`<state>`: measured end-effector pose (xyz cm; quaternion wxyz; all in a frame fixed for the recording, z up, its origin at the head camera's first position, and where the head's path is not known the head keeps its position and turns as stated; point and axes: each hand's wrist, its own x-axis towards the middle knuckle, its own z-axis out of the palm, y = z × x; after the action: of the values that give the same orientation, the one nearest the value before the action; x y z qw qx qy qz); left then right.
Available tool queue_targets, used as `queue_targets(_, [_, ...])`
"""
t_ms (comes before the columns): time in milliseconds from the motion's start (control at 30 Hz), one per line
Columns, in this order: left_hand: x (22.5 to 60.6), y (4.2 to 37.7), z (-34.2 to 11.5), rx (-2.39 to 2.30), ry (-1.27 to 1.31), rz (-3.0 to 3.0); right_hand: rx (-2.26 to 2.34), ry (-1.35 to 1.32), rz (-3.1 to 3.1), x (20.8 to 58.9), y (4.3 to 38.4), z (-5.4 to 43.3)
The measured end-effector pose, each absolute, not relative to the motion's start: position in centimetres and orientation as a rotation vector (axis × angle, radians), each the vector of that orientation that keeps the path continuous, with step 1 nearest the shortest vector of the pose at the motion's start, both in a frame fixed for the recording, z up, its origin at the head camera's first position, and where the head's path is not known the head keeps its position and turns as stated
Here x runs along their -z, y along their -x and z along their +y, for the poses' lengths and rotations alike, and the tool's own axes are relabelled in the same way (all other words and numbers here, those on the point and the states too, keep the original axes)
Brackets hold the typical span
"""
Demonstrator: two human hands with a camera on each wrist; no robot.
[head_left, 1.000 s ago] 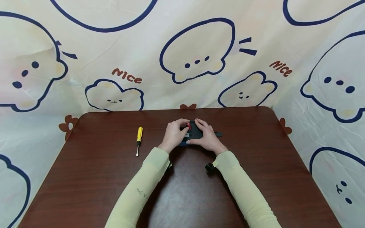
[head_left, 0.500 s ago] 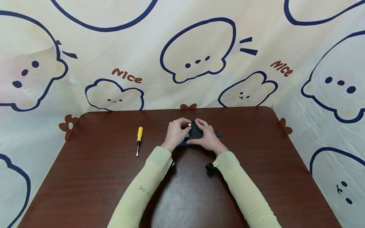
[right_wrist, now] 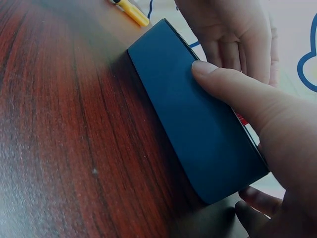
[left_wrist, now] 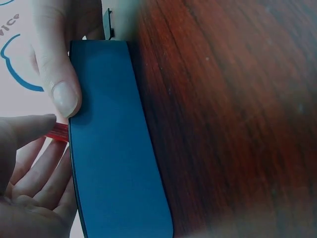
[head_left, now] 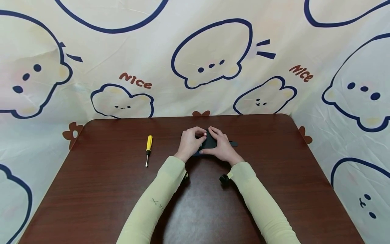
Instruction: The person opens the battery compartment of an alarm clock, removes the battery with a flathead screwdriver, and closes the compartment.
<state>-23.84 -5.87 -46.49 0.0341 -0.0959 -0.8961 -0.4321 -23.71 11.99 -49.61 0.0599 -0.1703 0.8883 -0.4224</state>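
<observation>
A dark box-shaped device with a flat blue side lies on the table between both hands. My left hand pinches a small red battery between thumb and fingers over the device's top, its pale round end facing up toward the head camera. In the left wrist view, the battery's red side shows just behind the device's edge. My right hand grips the device from the right, its thumb along the upper edge of the blue side. Its fingers reach to the far edge.
A yellow-handled screwdriver lies on the brown table, left of the hands. Past the right hand, a thin dark strip sticks out. A cream cloth with cartoon prints hangs behind the table.
My left hand has shifted slightly right with the battery, which has turned from showing its red side to showing its pale end. My right hand and the device have stayed put.
</observation>
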Motion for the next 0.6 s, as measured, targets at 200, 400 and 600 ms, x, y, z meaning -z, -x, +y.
queue_targets(200, [46.42, 23.88, -5.85, 1.322, 0.295, -2.764, 1.275, 0.527, 2.693, 49.73, 23.77, 11.99])
queue_targets(400, [46.46, 23.84, -5.87, 1.32, 0.301, -2.766, 1.266, 0.526, 2.698, 49.73, 23.82, 12.02])
queue_targets(600, [46.55, 23.76, -5.86, 1.323, 0.322, -2.74, 1.253, 0.517, 2.697, 49.47, 23.71, 11.99])
